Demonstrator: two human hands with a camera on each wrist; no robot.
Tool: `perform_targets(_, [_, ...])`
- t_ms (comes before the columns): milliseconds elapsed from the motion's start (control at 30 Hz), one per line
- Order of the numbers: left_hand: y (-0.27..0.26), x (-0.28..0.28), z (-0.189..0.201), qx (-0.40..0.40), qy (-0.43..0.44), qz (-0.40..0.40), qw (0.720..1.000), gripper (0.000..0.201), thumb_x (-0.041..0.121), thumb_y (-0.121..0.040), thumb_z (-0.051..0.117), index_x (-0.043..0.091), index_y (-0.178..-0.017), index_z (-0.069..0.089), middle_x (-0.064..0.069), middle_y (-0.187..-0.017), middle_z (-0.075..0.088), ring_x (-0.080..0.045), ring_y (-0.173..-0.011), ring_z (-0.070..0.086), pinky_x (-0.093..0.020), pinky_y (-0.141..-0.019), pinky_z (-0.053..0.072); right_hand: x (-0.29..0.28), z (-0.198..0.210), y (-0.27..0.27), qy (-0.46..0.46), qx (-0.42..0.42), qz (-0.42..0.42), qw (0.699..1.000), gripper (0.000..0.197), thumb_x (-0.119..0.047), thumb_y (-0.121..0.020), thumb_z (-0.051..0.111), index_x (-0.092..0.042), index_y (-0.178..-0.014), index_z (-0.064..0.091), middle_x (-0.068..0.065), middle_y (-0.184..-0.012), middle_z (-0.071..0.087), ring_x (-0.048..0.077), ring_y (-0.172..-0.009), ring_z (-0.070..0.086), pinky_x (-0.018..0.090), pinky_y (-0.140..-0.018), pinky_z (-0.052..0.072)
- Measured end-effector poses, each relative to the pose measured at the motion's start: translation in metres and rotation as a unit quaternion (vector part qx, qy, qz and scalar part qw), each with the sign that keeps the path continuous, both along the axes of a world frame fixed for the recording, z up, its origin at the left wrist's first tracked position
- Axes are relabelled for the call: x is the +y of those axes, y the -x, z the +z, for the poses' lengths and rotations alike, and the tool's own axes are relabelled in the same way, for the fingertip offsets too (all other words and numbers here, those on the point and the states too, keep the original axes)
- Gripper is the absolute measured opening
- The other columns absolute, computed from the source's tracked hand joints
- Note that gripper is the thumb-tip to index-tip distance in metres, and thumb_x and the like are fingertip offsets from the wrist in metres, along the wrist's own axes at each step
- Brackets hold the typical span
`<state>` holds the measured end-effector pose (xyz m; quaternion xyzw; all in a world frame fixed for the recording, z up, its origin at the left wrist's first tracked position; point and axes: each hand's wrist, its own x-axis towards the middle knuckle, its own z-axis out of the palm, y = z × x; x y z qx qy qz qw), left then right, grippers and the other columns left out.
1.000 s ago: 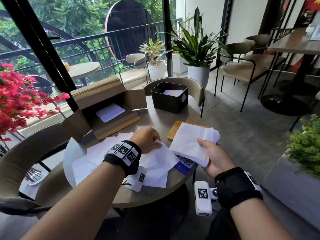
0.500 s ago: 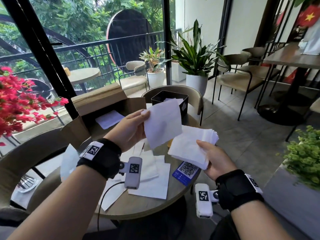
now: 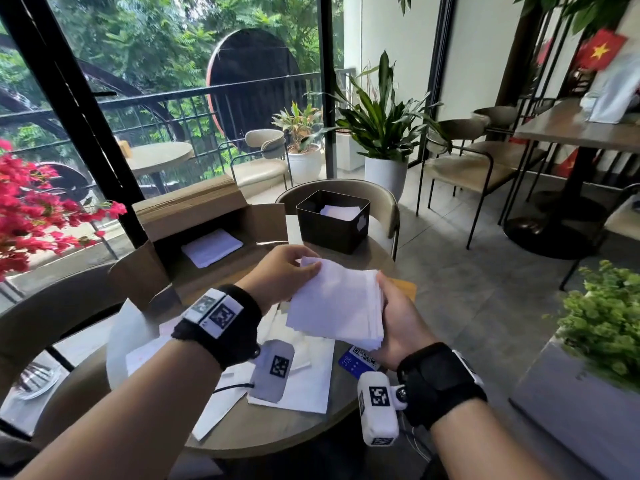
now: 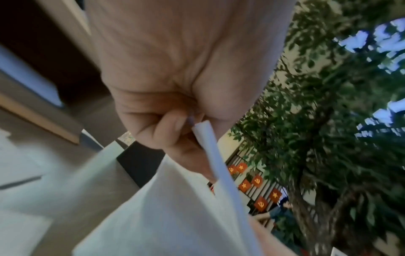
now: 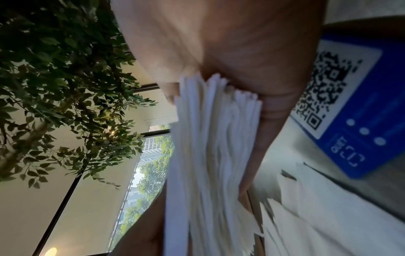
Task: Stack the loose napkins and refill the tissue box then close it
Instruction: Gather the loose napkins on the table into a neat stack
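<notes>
My right hand (image 3: 391, 306) grips a thick stack of white napkins (image 3: 337, 304) above the round table (image 3: 277, 431), thumb on top; the right wrist view shows the stack's edges (image 5: 210, 147) fanned between thumb and fingers. My left hand (image 3: 294, 268) pinches the top napkin at its far left corner, laid flat on the stack; in the left wrist view thumb and finger pinch that napkin edge (image 4: 206, 138). Several loose napkins (image 3: 298, 382) lie on the table under my wrists. The open black tissue box (image 3: 332, 220) stands at the table's far side with white tissue inside.
An open cardboard box (image 3: 194, 237) with a napkin pack inside sits at the table's left rear. A blue QR card (image 3: 356, 362) and a wooden board (image 3: 403, 287) lie under my right hand. Chairs ring the table; red flowers at left, a green planter at right.
My left hand lifted a single napkin off the table, carried it right and laid it on the stack in my right hand. The stack rose slightly.
</notes>
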<state>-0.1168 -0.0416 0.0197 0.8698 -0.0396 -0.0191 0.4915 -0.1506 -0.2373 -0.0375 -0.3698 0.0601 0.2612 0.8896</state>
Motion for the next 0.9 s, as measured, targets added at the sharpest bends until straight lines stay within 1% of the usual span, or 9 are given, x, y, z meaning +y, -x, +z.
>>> perform_targets(67, [-0.004,-0.004,-0.006,-0.035,-0.062,0.006,0.997,0.012,0.025,-0.097,0.065,0.017,-0.095,0.074,0.007,-0.071,0.063,-0.006,-0.059,0.058,-0.02,-0.051,0.045,0.001,0.001,0.002,-0.007,-0.01,0.02,1.0,0.075,-0.069,-0.102,0.035,-0.013,-0.138,0.07,0.018,-0.141,0.067,0.035,-0.123,0.067,0.047,-0.104,0.054])
perform_targets(167, [-0.006,-0.009,-0.012,-0.059,-0.107,0.015,0.992,0.014,0.025,-0.097,0.064,0.016,-0.095,0.075,0.009,-0.072,0.061,-0.006,-0.063,0.055,-0.019,-0.055,0.041,0.003,0.0,0.003,0.017,0.005,0.011,1.0,0.072,-0.068,-0.103,0.039,-0.015,-0.141,0.067,0.018,-0.141,0.068,0.036,-0.132,0.064,0.049,-0.11,0.05])
perform_targets(233, [-0.007,-0.012,-0.017,-0.078,-0.133,0.032,0.987,0.016,0.024,-0.098,0.063,0.013,-0.097,0.075,0.011,-0.067,0.054,-0.005,-0.059,0.049,-0.017,-0.052,0.036,0.004,-0.005,0.002,0.032,0.028,-0.009,0.999,0.062,-0.061,-0.103,0.048,-0.015,-0.141,0.066,0.018,-0.136,0.071,0.035,-0.124,0.069,0.046,-0.1,0.057])
perform_targets(367, [-0.007,-0.016,-0.022,-0.09,-0.17,0.055,0.98,0.016,0.028,-0.097,0.063,0.016,-0.096,0.074,0.01,-0.067,0.054,-0.007,-0.061,0.05,-0.02,-0.053,0.035,0.004,-0.011,0.0,0.05,0.029,-0.029,0.998,0.041,-0.035,-0.104,0.06,-0.01,-0.135,0.067,0.02,-0.126,0.076,0.036,-0.113,0.073,0.047,-0.095,0.059])
perform_targets(467, [-0.003,-0.013,-0.029,-0.094,-0.201,0.057,0.973,0.016,0.035,-0.094,0.064,0.022,-0.093,0.073,0.007,-0.073,0.059,-0.015,-0.07,0.054,-0.025,-0.06,0.037,0.002,-0.018,-0.004,0.062,0.022,-0.026,0.997,0.032,-0.02,-0.103,0.061,-0.006,-0.131,0.066,0.02,-0.109,0.08,0.031,-0.086,0.08,0.039,-0.069,0.066])
perform_targets(533, [-0.001,-0.009,-0.032,-0.091,-0.206,0.052,0.973,0.017,0.04,-0.092,0.065,0.024,-0.09,0.069,0.006,-0.077,0.061,-0.017,-0.071,0.054,-0.027,-0.062,0.038,0.004,-0.022,-0.005,0.07,0.025,-0.028,0.997,0.027,-0.015,-0.103,0.059,-0.004,-0.127,0.067,0.019,-0.097,0.081,0.029,-0.074,0.08,0.036,-0.057,0.065])
perform_targets(700, [0.001,0.039,-0.029,-0.079,-0.178,0.083,0.977,0.02,0.042,-0.09,0.07,0.022,-0.091,0.07,0.013,-0.077,0.065,-0.008,-0.07,0.06,-0.028,-0.064,0.046,0.005,-0.021,-0.006,0.086,0.022,-0.042,0.995,0.026,-0.014,-0.102,0.061,-0.004,-0.125,0.066,0.02,-0.1,0.081,0.03,-0.075,0.081,0.038,-0.058,0.066])
perform_targets(833, [-0.004,0.12,-0.038,-0.007,-0.274,0.085,0.958,0.021,0.034,-0.085,0.077,0.022,-0.101,0.072,0.005,-0.102,0.071,-0.017,-0.098,0.067,-0.032,-0.087,0.054,0.004,-0.021,-0.008,0.101,0.016,-0.057,0.993,0.035,-0.016,-0.101,0.063,-0.004,-0.134,0.063,0.02,-0.114,0.079,0.031,-0.088,0.081,0.04,-0.07,0.065])
perform_targets(900, [-0.005,0.151,-0.046,0.038,-0.331,0.074,0.94,0.029,0.035,-0.081,0.08,0.022,-0.105,0.07,0.007,-0.105,0.067,-0.018,-0.103,0.065,-0.029,-0.084,0.05,0.006,-0.019,-0.007,0.1,0.015,-0.058,0.993,0.03,-0.014,-0.102,0.062,-0.004,-0.129,0.065,0.019,-0.108,0.081,0.03,-0.083,0.081,0.038,-0.065,0.066])
